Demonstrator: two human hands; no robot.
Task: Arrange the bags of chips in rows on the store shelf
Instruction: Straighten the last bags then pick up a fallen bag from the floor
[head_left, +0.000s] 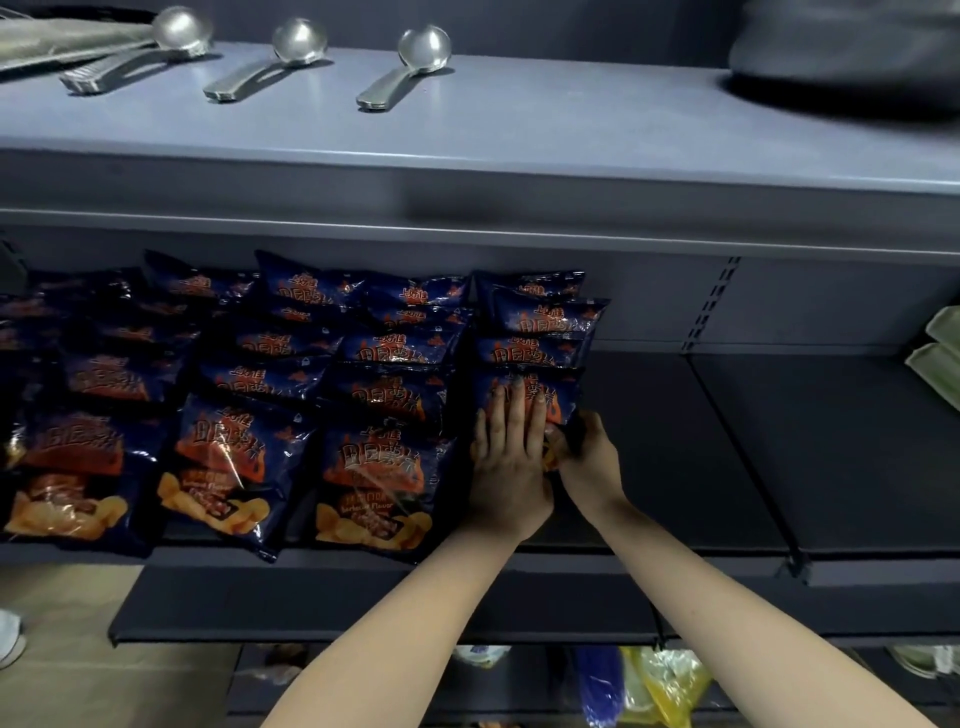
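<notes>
Dark blue chip bags with orange print lie in several overlapping rows on the middle shelf (675, 467). The rightmost row (540, 322) is the shortest, and its front bag (558, 395) is under my hands. My left hand (511, 457) lies flat on that bag's face with straight fingers. My right hand (587, 457) grips the bag's right edge, fingers curled round it. The front bags of the other rows (374, 488) reach the shelf's front edge.
Metal ladles (410, 62) and a dark pan (841, 57) lie on the upper shelf. Green packets (940, 353) sit at the far right of the middle shelf. Yellow and blue packages (644, 686) fill the shelf below. A shelf divider (743, 457) runs right of my hands.
</notes>
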